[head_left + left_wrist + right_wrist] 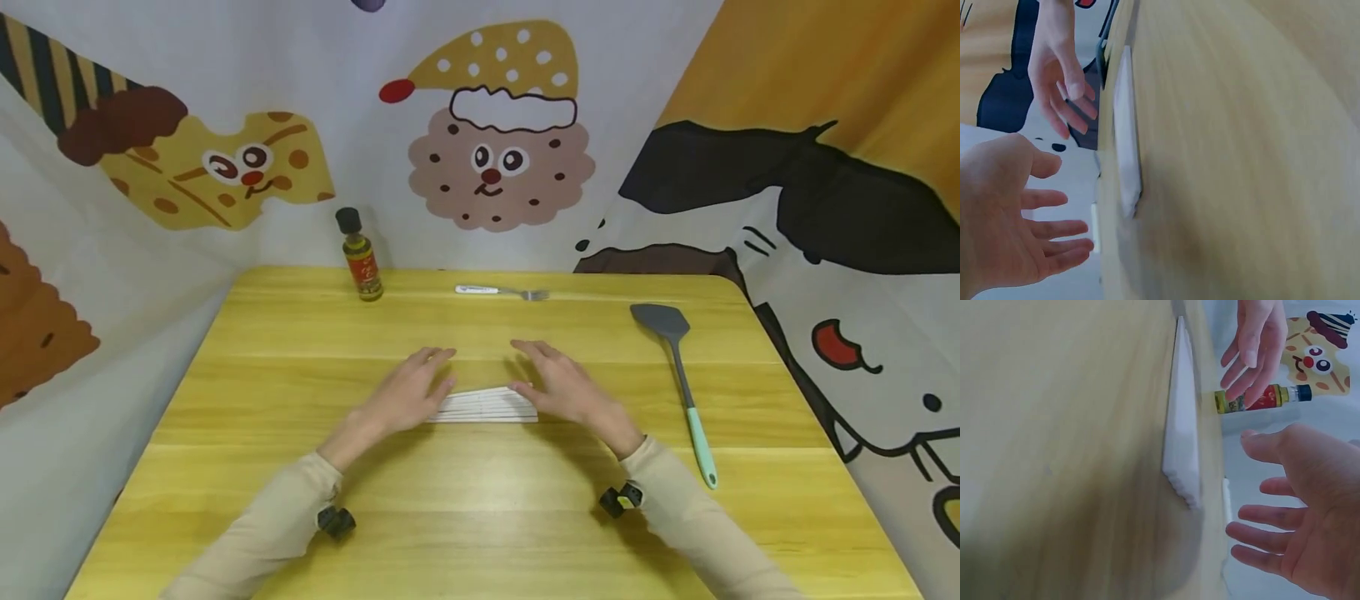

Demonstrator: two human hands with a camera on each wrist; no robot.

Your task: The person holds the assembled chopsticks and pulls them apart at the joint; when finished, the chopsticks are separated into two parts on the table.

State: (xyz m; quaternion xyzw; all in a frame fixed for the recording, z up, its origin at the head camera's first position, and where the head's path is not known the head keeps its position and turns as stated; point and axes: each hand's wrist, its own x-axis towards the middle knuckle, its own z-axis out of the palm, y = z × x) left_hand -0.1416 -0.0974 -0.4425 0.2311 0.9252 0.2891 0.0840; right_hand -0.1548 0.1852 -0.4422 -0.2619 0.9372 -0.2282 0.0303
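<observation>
A pleated white sheet (pixel 486 407) is observed on the wooden table (pixel 480 517), flanked from above by the left hand (pixel 407 393) and right hand (pixel 564 388), both held wide and empty.

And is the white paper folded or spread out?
Folded. The white paper shows narrow parallel strips in the head view and a zigzag end in the right wrist view.

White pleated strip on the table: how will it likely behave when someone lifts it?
The white pleated strip looks like thin folded paper, so it is probably light. Its lengthwise creases probably stiffen it along its length, though it may fan open if held at one end. Lying flat on the table, it seems unlikely to roll.
</observation>
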